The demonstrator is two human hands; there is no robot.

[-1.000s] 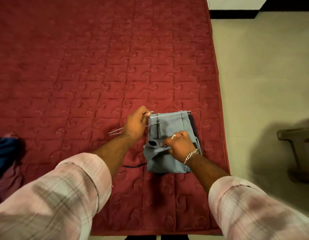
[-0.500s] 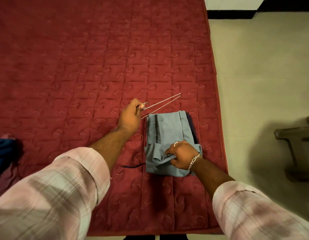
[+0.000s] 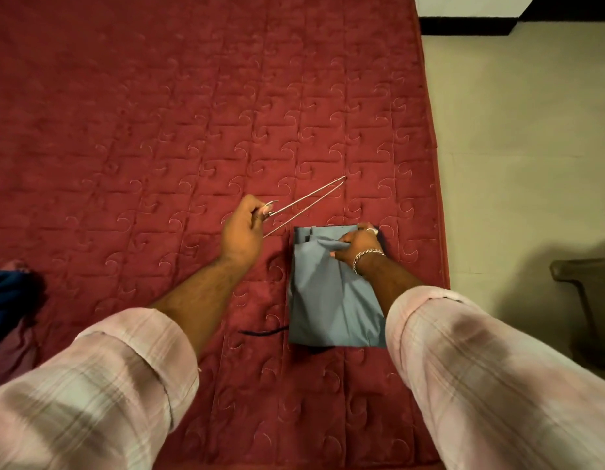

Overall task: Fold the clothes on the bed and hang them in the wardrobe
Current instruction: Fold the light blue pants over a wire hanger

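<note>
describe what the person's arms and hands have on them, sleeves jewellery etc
Both arms wear pale pink plaid shirt sleeves rolled up below the elbow, forearms bare. The right hand has a silver chain bracelet at the wrist and a silver ring on a finger. The left hand shows no jewellery.

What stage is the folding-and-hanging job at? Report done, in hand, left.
Done: the grey garment lies folded on the red bed. In hand: the left hand grips a wire hanger beside it, not yet threaded through, while the right hand pinches the garment's top fold. Left: putting it on the hanger, taking it to the wardrobe, out of view, and dealing with the dark clothes at the left edge.
</note>
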